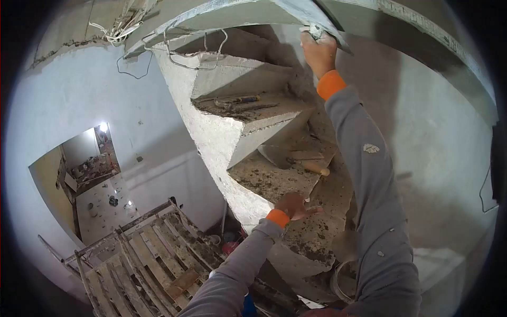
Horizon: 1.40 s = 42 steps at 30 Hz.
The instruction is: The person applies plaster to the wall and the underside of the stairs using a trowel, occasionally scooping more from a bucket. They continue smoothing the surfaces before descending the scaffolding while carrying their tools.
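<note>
My right hand (320, 52) is raised at the top, closed round the plaster-smeared handle of a plastering trowel (331, 25). The trowel's long flat blade lies against the underside of the curved concrete edge (232, 15) overhead. Lower down, my left hand (292, 205) hovers over the rough concrete stairs (264, 177), fingers stretched out and holding nothing. On the step just above it rests a tool with a wooden handle (316, 168). A hammer-like tool with a dark handle (248, 99) lies amid debris on a higher step.
A slatted wooden platform (142, 259) stands at lower left, beside the stairs. Loose wires (120, 34) hang at upper left, and a cable loops over the upper steps. A bucket (344, 280) sits below my right arm. An opening (90, 179) in the left wall shows rubble beyond.
</note>
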Each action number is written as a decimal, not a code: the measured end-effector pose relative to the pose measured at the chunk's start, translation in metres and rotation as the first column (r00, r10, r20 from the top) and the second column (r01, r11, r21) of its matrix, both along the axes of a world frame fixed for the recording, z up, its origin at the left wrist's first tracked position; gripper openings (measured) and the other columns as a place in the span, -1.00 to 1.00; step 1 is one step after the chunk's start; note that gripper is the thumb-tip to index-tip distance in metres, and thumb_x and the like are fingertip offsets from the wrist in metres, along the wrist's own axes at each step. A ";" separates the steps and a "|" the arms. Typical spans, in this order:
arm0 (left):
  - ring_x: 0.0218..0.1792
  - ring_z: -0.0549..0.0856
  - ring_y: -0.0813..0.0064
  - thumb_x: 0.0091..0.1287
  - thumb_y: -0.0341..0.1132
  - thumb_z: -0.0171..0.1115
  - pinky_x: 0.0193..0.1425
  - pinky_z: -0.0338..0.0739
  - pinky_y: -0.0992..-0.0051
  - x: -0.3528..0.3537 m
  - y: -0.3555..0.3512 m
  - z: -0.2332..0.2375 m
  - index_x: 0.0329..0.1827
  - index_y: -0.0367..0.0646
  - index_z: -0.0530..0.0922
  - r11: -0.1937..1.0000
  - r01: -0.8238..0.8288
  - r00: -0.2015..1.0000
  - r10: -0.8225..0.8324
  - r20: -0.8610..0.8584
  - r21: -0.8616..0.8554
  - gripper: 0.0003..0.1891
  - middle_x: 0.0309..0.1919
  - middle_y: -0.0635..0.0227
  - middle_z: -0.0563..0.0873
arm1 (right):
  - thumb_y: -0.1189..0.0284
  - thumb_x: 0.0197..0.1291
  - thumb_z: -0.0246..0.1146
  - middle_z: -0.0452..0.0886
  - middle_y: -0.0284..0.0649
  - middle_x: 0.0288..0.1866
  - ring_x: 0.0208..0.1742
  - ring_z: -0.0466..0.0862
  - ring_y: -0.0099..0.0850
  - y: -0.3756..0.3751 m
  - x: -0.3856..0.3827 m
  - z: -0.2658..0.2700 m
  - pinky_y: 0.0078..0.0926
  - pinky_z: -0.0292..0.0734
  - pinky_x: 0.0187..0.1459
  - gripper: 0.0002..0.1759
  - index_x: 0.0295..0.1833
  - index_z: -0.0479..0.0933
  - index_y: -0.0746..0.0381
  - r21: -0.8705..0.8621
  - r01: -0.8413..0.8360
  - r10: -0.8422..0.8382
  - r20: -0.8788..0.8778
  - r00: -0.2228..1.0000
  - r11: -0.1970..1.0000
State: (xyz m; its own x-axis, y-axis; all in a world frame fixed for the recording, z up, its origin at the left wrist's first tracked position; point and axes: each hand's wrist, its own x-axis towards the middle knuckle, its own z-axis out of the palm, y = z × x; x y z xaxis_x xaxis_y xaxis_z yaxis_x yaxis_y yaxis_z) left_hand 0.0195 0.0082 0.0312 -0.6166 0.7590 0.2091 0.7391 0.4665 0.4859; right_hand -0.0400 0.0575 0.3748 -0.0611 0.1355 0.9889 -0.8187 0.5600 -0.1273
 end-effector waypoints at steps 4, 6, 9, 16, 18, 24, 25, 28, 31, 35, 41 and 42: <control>-0.05 0.67 0.07 0.06 0.51 0.05 0.09 0.52 0.15 -0.006 0.006 -0.008 0.43 -0.02 0.24 1.000 0.001 1.000 -0.001 -0.027 0.006 0.00 -0.08 0.00 0.68 | 0.40 0.06 0.24 0.57 -0.34 -0.57 -0.51 0.48 -0.55 0.020 0.014 0.001 -0.52 0.42 -0.35 -0.83 -0.46 0.54 0.29 -0.058 -0.007 0.004 -0.044 0.999 0.998; -0.05 0.68 0.08 0.06 0.51 0.04 0.09 0.53 0.16 -0.008 0.009 -0.010 0.43 -0.06 0.25 1.000 -0.011 1.000 0.010 -0.028 -0.021 0.00 -0.08 -0.02 0.68 | 0.39 0.06 0.24 0.56 -0.33 -0.58 -0.51 0.48 -0.55 0.032 0.030 0.000 -0.52 0.42 -0.35 -0.81 -0.49 0.52 0.29 -0.033 0.047 -0.048 -0.049 0.998 0.998; -0.07 0.68 0.10 0.05 0.53 0.03 0.07 0.53 0.17 -0.010 0.009 -0.011 0.40 -0.12 0.28 0.999 0.001 1.000 -0.002 -0.029 -0.040 0.02 -0.11 -0.02 0.69 | 0.37 0.05 0.21 0.53 -0.37 -0.61 -0.52 0.47 -0.55 0.041 0.051 0.000 -0.52 0.40 -0.37 -0.77 -0.55 0.49 0.28 -0.005 0.045 -0.045 -0.107 0.993 0.999; -0.35 0.72 0.19 -0.02 0.60 0.00 -0.07 0.57 0.18 -0.010 0.012 -0.014 0.35 -0.14 0.36 1.000 -0.015 0.999 0.015 -0.034 -0.012 0.07 -0.54 0.09 0.66 | 0.35 0.00 0.22 0.48 -0.41 -0.64 -0.56 0.44 -0.58 0.069 0.116 -0.002 -0.53 0.38 -0.42 -0.72 -0.63 0.43 0.28 -0.043 0.149 -0.149 0.003 0.989 0.988; -0.38 0.71 0.20 -0.04 0.61 -0.01 -0.09 0.57 0.18 -0.013 0.013 -0.019 0.35 -0.13 0.36 1.000 -0.022 0.999 0.022 -0.046 0.002 0.08 -0.59 0.10 0.65 | 0.36 -0.01 0.22 0.48 -0.41 -0.65 -0.57 0.43 -0.58 0.079 0.130 -0.003 -0.53 0.37 -0.44 -0.72 -0.64 0.42 0.28 -0.061 0.146 -0.146 -0.008 0.989 0.987; -0.42 0.71 0.22 -0.05 0.63 -0.04 -0.11 0.58 0.17 -0.016 0.016 -0.023 0.35 -0.14 0.36 1.000 -0.018 0.999 0.018 -0.050 -0.006 0.10 -0.64 0.15 0.63 | 0.39 0.01 0.25 0.50 -0.39 -0.60 -0.54 0.46 -0.58 0.120 0.169 -0.001 -0.53 0.37 -0.44 -0.77 -0.60 0.46 0.26 -0.078 0.136 -0.137 -0.012 0.990 0.988; -0.42 0.71 0.22 -0.05 0.64 -0.05 -0.11 0.58 0.16 -0.017 0.017 -0.024 0.35 -0.14 0.37 1.000 -0.010 1.000 0.010 -0.028 0.000 0.11 -0.64 0.15 0.62 | 0.41 0.02 0.25 0.50 -0.39 -0.59 -0.52 0.47 -0.58 0.123 0.178 -0.002 -0.54 0.37 -0.45 -0.78 -0.59 0.46 0.26 -0.086 0.137 -0.139 -0.017 0.990 0.987; -0.42 0.71 0.23 -0.06 0.65 -0.08 -0.11 0.59 0.15 -0.015 0.015 -0.018 0.35 -0.16 0.36 0.999 0.008 1.000 -0.007 0.018 -0.038 0.12 -0.65 0.18 0.61 | 0.44 0.05 0.28 0.48 -0.39 -0.55 -0.52 0.46 -0.58 0.145 0.198 -0.002 -0.58 0.33 -0.47 -0.84 -0.48 0.47 0.22 -0.053 0.186 -0.190 -0.078 0.979 0.981; -0.39 0.71 0.25 -0.06 0.65 -0.09 -0.10 0.58 0.16 -0.011 0.015 -0.015 0.36 -0.11 0.35 0.998 -0.019 1.000 0.019 -0.012 -0.059 0.12 -0.65 0.17 0.61 | 0.46 0.08 0.28 0.47 -0.38 -0.54 -0.52 0.45 -0.57 0.161 0.221 -0.003 -0.58 0.32 -0.48 -0.87 -0.42 0.46 0.21 -0.041 0.095 -0.099 -0.119 0.988 0.995; -0.33 0.70 0.21 -0.06 0.63 -0.03 -0.09 0.57 0.15 -0.011 0.016 -0.016 0.36 -0.07 0.37 0.998 -0.036 0.999 0.035 -0.018 -0.054 0.08 -0.56 0.12 0.64 | 0.48 0.10 0.25 0.45 -0.37 -0.55 -0.53 0.44 -0.56 0.192 0.254 -0.005 -0.55 0.32 -0.48 -0.87 -0.43 0.45 0.22 -0.143 0.127 -0.128 0.003 0.992 0.982; -0.22 0.69 0.14 -0.05 0.59 0.04 -0.03 0.55 0.18 -0.016 0.021 -0.023 0.35 -0.06 0.38 0.997 -0.054 0.999 0.054 0.001 -0.061 0.05 -0.32 0.04 0.69 | 0.52 0.07 0.22 0.45 -0.36 -0.57 -0.55 0.39 -0.54 0.212 0.308 -0.006 -0.55 0.27 -0.48 -0.95 -0.39 0.51 0.26 -0.183 0.053 -0.058 -0.019 0.998 0.982; -0.20 0.69 0.13 -0.05 0.59 0.05 -0.02 0.55 0.18 -0.016 0.022 -0.024 0.35 -0.06 0.39 0.998 -0.047 0.999 0.047 -0.010 -0.050 0.05 -0.28 0.03 0.70 | 0.53 0.07 0.22 0.44 -0.36 -0.57 -0.55 0.38 -0.54 0.218 0.316 -0.006 -0.55 0.26 -0.48 -0.96 -0.38 0.51 0.26 -0.170 0.067 -0.073 -0.029 0.997 0.983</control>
